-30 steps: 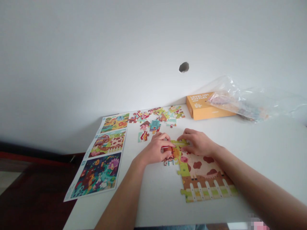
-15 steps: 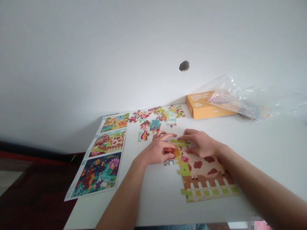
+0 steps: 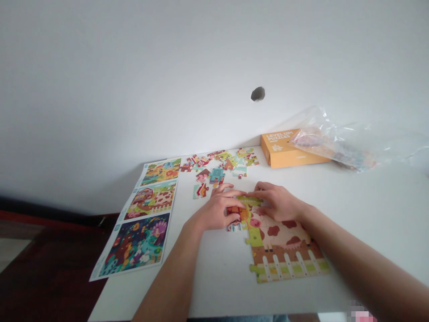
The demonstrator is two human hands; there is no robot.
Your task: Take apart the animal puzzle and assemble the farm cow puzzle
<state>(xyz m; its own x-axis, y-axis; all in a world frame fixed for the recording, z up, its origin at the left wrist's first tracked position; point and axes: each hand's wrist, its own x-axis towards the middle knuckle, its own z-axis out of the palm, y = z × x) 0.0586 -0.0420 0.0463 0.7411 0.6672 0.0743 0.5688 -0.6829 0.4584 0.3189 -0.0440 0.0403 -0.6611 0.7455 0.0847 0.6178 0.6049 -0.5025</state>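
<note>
A partly joined jigsaw puzzle (image 3: 273, 231) lies on the white table, showing a spotted cow above a white fence. At its upper left edge is a red and orange puzzle piece (image 3: 236, 213), partly covered by fingers. My left hand (image 3: 214, 211) curls around this piece, thumb at the near side and fingers over the far side. My right hand (image 3: 279, 200) grips the puzzle's top part, its thumb on the cow's head and its fingers bent over the upper edge. The fingertips of both hands nearly meet there.
Several loose puzzle pieces (image 3: 217, 174) lie beyond my hands. On the left is a picture sheet (image 3: 134, 246) with three printed scenes, reaching the table's left edge. An orange puzzle box (image 3: 298, 158) stands by the wall, a clear plastic bag (image 3: 351, 150) leaning over it.
The cow puzzle has shifted slightly left, along with my right hand and the red piece. My left hand keeps nearly the same place around the piece.
</note>
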